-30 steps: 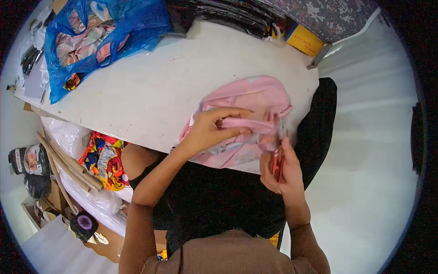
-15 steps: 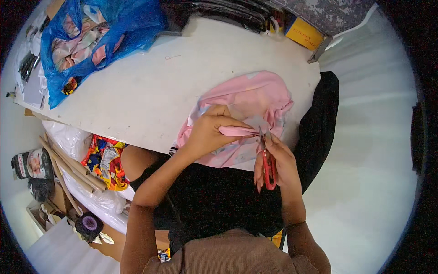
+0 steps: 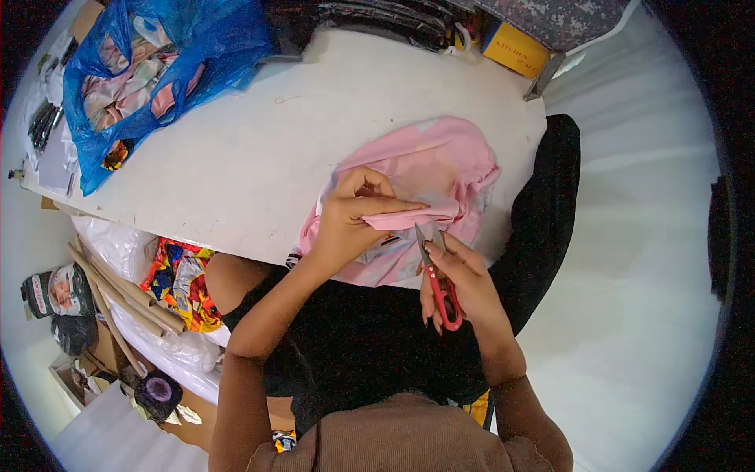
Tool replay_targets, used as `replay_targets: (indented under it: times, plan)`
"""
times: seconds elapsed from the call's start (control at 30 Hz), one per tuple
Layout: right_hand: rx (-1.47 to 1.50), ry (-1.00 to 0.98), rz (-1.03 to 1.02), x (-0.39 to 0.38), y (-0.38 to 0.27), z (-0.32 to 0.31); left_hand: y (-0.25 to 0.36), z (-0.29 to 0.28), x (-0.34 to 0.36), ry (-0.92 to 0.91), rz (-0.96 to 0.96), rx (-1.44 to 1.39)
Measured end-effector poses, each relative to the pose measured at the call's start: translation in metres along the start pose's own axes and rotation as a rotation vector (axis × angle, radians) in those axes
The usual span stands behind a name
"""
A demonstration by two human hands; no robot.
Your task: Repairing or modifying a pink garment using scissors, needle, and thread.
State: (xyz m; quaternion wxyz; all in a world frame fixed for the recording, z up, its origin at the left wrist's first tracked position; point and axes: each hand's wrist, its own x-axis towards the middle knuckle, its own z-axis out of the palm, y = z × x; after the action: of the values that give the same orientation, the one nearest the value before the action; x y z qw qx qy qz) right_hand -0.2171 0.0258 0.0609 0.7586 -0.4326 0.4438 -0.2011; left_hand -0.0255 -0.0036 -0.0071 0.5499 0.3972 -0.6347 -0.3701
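A pink patterned piece of fabric [image 3: 448, 141] lies bunched on the near right part of the white table. My left hand [image 3: 342, 224] pinches a folded edge of it between thumb and fingers, lifting that strip toward the right. My right hand [image 3: 468, 283] grips small red-handled thread snips [image 3: 447, 305]. Their metal blades point up and away, parted a little, just below the pink strip and apart from it. Which fingers press the handles is partly hidden.
On the white table [image 3: 212, 165], a blue plastic bag [image 3: 212, 79] of pink fabric sits at the far left. A yellow box [image 3: 515, 49] stands at the far right. Black cloth [image 3: 550, 189] hangs over the right edge. Cardboard tubes [image 3: 130, 287] lean at lower left.
My right hand has drawn the snips left and slightly down, away from the pink strip. The blades have tilted to the left. My left hand still pinches the fabric.
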Motion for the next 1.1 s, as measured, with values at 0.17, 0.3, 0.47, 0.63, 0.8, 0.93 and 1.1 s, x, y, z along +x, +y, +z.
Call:
replay_targets:
  times: [0.17,0.3,0.47,0.63,0.8,0.93,1.1]
  plan:
    - [-0.032,0.009,0.017,0.001,-0.003,0.005,-0.001,0.000,-0.002,0.008,0.007,0.017]
    - [-0.001,-0.004,0.008,0.002,0.001,0.003,0.003,-0.001,-0.001,-0.004,-0.009,0.044]
    - [-0.013,0.006,-0.008,0.003,0.004,0.003,0.003,-0.001,-0.002,-0.014,-0.013,0.026]
    - [-0.027,0.046,-0.191,0.003,0.002,0.010,0.001,-0.003,-0.003,-0.016,0.030,0.070]
    - [-0.058,0.050,-0.273,-0.002,0.004,0.002,0.003,-0.001,-0.002,-0.011,0.016,0.061]
    - [-0.062,0.038,-0.227,0.000,0.010,-0.001,0.007,-0.002,-0.002,0.020,-0.013,0.043]
    - [-0.129,0.263,-0.517,0.005,0.016,0.013,0.006,-0.001,-0.003,0.029,-0.018,0.035]
